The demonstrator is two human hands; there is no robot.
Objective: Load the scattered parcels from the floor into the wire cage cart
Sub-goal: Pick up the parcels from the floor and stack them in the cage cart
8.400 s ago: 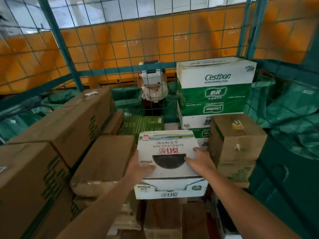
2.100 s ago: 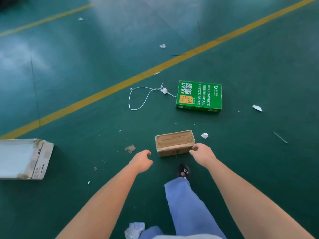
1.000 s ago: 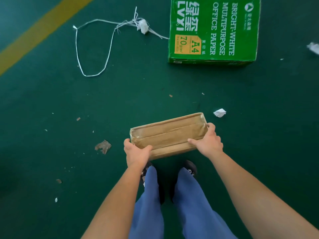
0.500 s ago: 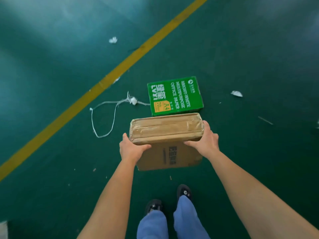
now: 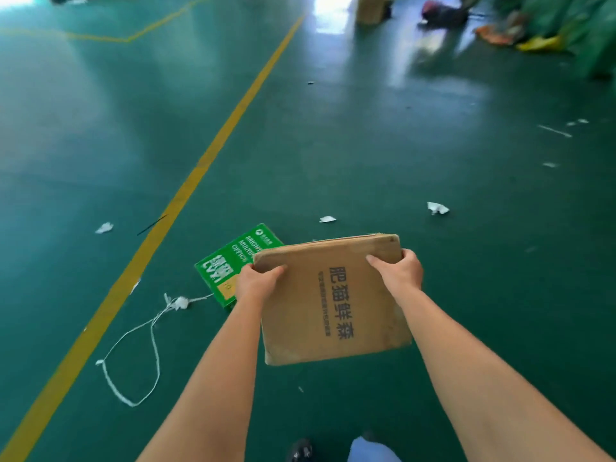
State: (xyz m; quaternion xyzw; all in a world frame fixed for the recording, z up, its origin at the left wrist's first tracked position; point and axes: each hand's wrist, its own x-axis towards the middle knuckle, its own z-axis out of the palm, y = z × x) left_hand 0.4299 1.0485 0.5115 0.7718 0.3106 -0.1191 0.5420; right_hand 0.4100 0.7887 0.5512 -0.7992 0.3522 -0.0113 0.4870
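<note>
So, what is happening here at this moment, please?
A person is picking parcels up off a green floor. The left hand and the right hand grip the top corners of a flat brown cardboard parcel, which is lifted clear of the floor. A green box of office paper lies on the floor behind it, next to a loose white string. Paper scraps lie around. The cage cart is not in view.
</note>
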